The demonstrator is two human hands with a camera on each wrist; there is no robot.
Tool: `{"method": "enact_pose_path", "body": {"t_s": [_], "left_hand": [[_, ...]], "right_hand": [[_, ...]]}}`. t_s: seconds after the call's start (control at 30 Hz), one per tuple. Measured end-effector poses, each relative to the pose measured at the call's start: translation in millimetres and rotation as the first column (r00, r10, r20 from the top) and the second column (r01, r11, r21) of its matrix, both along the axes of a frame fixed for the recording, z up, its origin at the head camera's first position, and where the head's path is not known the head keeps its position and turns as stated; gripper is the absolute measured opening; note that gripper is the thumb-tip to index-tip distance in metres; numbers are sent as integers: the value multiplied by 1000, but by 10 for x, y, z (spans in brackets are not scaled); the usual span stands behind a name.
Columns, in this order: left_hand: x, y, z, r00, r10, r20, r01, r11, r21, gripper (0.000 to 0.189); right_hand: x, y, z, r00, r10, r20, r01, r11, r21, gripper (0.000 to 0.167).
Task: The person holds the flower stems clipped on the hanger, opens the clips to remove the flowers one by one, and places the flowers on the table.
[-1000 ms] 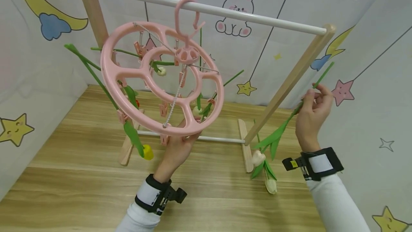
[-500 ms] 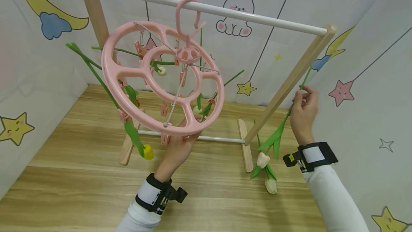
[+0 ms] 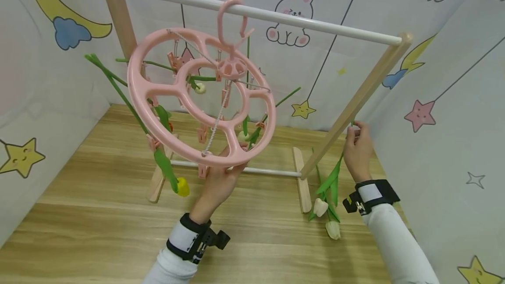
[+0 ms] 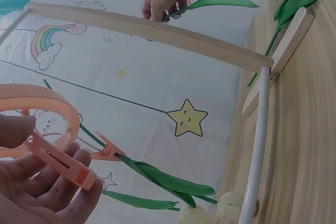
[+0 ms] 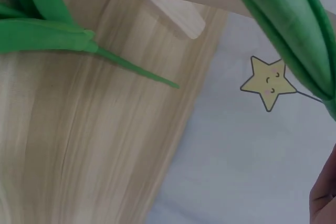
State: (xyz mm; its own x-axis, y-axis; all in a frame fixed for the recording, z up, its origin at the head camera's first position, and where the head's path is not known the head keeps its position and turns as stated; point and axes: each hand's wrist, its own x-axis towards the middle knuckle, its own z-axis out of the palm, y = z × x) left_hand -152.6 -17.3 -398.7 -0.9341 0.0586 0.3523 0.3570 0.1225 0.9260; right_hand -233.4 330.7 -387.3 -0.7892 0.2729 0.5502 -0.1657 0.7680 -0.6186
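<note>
A pink round drying hanger hangs by its hook from the white rod, tulips clipped around it. My left hand is at its near rim; in the left wrist view thumb and fingers hold a pink clothespin. Off to the right, my right hand pinches the stem of a white tulip, bloom downward. Only the edge of that hand shows in the right wrist view, below the tulip's green leaf. Another white tulip lies on the table beneath the held one.
The wooden rack's right post stands between the hanger and my right hand, its foot on the table. A low white crossbar joins the feet. A yellow tulip hangs at the hanger's left; patterned walls stand behind.
My right hand has moved left and down toward the rack's post, carrying the white tulip with it. The left hand stays at the hanger's near rim.
</note>
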Motion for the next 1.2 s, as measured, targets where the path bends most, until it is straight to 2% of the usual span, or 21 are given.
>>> {"method": "enact_pose_path", "body": {"t_s": [0.17, 0.43, 0.67, 0.83, 1.0, 1.2], "left_hand": [[2, -2, 0, 1000, -10, 17, 10, 1000, 13, 33], [-3, -4, -3, 1000, -19, 24, 19, 1000, 17, 32], [-2, -4, -4, 999, -21, 37, 21, 1000, 10, 33], [1, -5, -6, 999, -22, 42, 22, 1000, 9, 34], [4, -6, -3, 999, -18, 40, 17, 1000, 20, 34], [6, -10, -2, 999, -32, 43, 31, 999, 33, 34]], "right_hand": [[-14, -8, -153, 1000, -7, 29, 6, 998, 61, 37], [9, -20, -389, 997, 16, 74, -27, 987, 161, 32], [49, -24, -510, 988, 54, 148, -80, 980, 181, 31], [77, -14, -559, 958, 81, 276, -120, 984, 128, 33], [58, -1, -592, 933, 118, 340, -172, 976, 131, 32], [55, 24, -598, 875, 131, 467, -207, 971, 117, 42]]}}
